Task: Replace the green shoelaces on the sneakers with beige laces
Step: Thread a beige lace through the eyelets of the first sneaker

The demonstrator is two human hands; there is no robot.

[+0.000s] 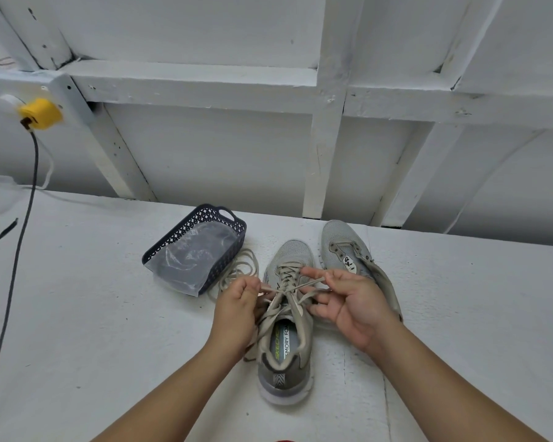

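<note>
A grey sneaker [286, 355] stands toe-away in front of me, threaded with a beige lace [288, 275]. My left hand [240, 311] is closed on one end of that lace at the shoe's left side. My right hand [348, 301] pinches the other end between thumb and forefinger, its other fingers spread. The lace ends cross above the tongue. A second grey sneaker [348, 250] lies to the right with bare eyelets. A loose beige lace [240, 269] is coiled on the table left of the shoes.
A dark perforated basket [205, 228] holding a clear plastic bag [189, 260] sits left of the shoes. A black cable [16, 244] hangs from a yellow plug [40, 113] at far left. White wall framing rises behind the white table [93, 314].
</note>
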